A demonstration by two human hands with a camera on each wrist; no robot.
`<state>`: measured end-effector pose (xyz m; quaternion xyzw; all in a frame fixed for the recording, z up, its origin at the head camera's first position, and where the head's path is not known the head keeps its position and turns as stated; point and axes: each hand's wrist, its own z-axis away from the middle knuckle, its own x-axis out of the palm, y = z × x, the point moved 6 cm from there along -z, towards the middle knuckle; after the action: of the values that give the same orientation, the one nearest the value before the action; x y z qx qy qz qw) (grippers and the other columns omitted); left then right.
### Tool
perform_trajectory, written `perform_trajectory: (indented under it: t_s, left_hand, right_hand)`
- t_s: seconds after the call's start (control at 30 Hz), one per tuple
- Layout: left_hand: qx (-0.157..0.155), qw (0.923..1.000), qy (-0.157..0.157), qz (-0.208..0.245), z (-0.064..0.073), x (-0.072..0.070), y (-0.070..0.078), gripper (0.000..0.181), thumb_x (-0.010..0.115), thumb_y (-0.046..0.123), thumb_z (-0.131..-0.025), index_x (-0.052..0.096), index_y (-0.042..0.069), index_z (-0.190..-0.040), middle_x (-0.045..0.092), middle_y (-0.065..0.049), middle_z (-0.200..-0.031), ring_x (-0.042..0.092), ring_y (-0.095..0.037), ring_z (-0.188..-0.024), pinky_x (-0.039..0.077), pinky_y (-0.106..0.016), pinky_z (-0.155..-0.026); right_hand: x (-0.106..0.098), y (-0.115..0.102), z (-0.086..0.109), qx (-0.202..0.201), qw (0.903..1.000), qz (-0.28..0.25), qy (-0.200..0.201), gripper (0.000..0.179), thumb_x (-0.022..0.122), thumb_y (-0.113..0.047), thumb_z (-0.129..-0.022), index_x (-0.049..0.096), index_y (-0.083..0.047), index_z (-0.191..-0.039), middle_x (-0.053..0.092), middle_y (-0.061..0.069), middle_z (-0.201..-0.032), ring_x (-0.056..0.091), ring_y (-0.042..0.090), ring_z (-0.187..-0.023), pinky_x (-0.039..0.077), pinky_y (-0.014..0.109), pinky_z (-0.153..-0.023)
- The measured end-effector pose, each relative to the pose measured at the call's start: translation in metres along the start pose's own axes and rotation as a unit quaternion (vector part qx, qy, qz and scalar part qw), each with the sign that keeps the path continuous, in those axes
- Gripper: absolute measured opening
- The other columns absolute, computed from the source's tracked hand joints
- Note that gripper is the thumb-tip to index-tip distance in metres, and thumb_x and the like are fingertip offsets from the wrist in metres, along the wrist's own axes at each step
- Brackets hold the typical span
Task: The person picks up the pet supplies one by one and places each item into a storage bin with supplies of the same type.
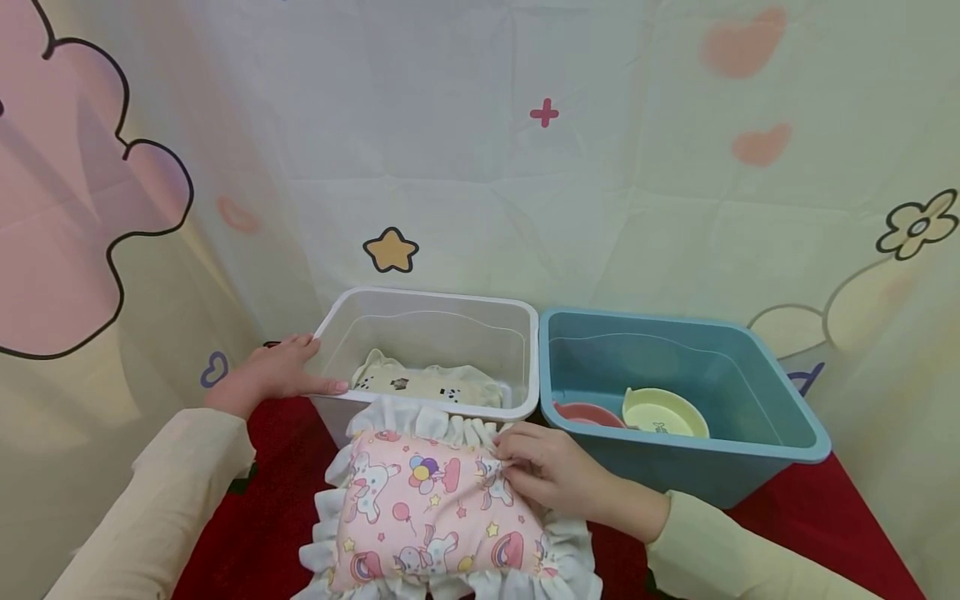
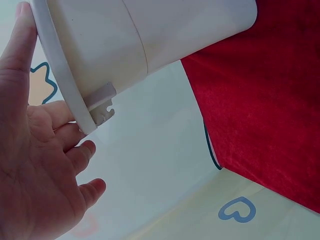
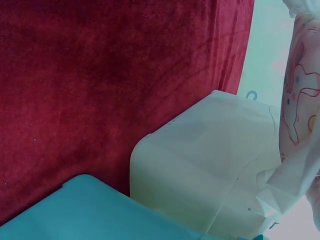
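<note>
A pink pillow (image 1: 435,508) with white ruffles and a unicorn print is in front of the white bin (image 1: 525,358), overlapping its near rim in the head view. My right hand (image 1: 558,471) pinches it near its upper right corner, fingers bent into the fabric. At the bin's left near corner, my left hand (image 1: 273,375) rests on the rim, thumb stretched along the near edge. Inside the bin lies a cream ruffled cloth item (image 1: 427,385) with small dark prints, partly hidden by the near wall. The right wrist view catches only the pillow's side (image 3: 302,100).
A blue bin (image 1: 780,392) stands right beside the white one. In it are a yellow dish (image 1: 663,412) and a pink dish (image 1: 592,414). Both bins stand on a red cloth (image 1: 840,533). A printed pale curtain (image 1: 465,125) hangs close behind them.
</note>
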<state>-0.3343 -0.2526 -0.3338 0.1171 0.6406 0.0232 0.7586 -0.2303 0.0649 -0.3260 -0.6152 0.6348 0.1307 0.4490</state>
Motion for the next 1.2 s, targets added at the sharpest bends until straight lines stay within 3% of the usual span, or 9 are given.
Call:
perform_trajectory:
  t_s: [0.33, 0.47, 0.67, 1.2]
  left_hand:
    - [0.002, 1.0000, 0.004, 0.000, 0.001, 0.000, 0.000, 0.104, 0.053, 0.067, -0.070, 0.024, -0.007, -0.136, 0.021, -0.031, -0.139, 0.021, -0.047, -0.126, 0.020, -0.065, -0.096]
    - [0.003, 1.0000, 0.004, -0.002, 0.001, 0.000, 0.000, 0.104, 0.053, 0.067, -0.070, 0.023, -0.007, -0.136, 0.021, -0.031, -0.139, 0.021, -0.047, -0.126, 0.019, -0.065, -0.096]
    - [0.007, 0.9999, 0.008, -0.003, 0.000, 0.001, -0.001, 0.103, 0.054, 0.067, -0.070, 0.024, -0.007, -0.136, 0.022, -0.031, -0.139, 0.023, -0.047, -0.125, 0.021, -0.065, -0.095]
    - [0.025, 0.9995, 0.008, -0.014, 0.000, -0.001, 0.001, 0.099, 0.054, 0.064, -0.072, 0.025, -0.007, -0.135, 0.026, -0.032, -0.137, 0.024, -0.046, -0.125, 0.024, -0.064, -0.094]
  right_hand:
    - [-0.006, -0.001, -0.007, 0.036, 0.9991, 0.014, -0.016, 0.017, 0.061, 0.002, -0.075, 0.065, -0.007, -0.090, 0.063, 0.008, -0.099, 0.059, 0.018, -0.092, 0.051, 0.023, -0.076]
    - [-0.010, -0.001, -0.011, 0.022, 0.9995, 0.017, -0.011, 0.016, 0.061, 0.002, -0.075, 0.064, -0.008, -0.088, 0.063, 0.007, -0.097, 0.059, 0.017, -0.091, 0.051, 0.025, -0.076]
    - [-0.015, -0.002, -0.015, -0.008, 0.9999, 0.013, 0.000, 0.014, 0.060, 0.003, -0.075, 0.061, -0.008, -0.084, 0.062, 0.007, -0.094, 0.059, 0.015, -0.087, 0.050, 0.019, -0.071]
    - [-0.032, -0.005, -0.029, -0.034, 0.9986, 0.027, 0.031, 0.014, 0.058, 0.005, -0.075, 0.059, -0.008, -0.082, 0.063, 0.008, -0.092, 0.058, 0.014, -0.084, 0.048, 0.018, -0.068]
